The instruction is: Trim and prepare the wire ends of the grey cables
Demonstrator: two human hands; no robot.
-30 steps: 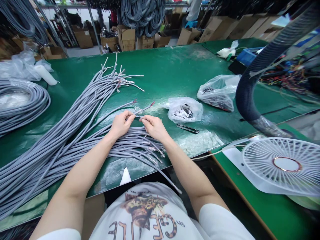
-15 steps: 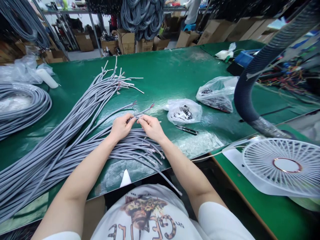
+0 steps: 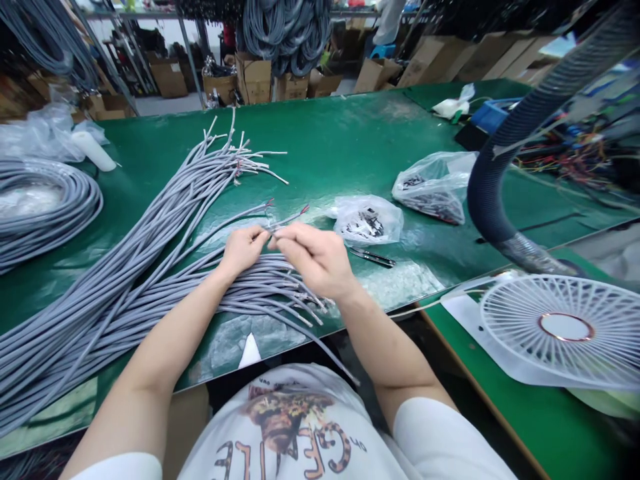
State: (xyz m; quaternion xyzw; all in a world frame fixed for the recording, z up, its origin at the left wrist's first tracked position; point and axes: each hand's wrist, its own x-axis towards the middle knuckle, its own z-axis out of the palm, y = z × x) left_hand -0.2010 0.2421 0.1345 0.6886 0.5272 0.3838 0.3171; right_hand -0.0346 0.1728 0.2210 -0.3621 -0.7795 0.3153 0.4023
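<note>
My left hand is closed in a pinch on the end of a grey cable, above the near bundle of cables. Fingers curled, my right hand meets the left fingertips at that cable end; what lies between its own fingers is too small to make out. Just beyond the fingertips, two cable ends with bare red wires lie on the green table. To the left a second bundle of grey cables runs away from me, its stripped ends fanned out.
Right of my hands are a clear bag of small dark parts, black tweezers and a larger bag. A ribbed hose bends down near a white fan. Coiled cable lies at far left.
My right hand has turned over and its fingers have curled, with the wrist shifting slightly right. My left hand has stayed almost in place at the cable end.
</note>
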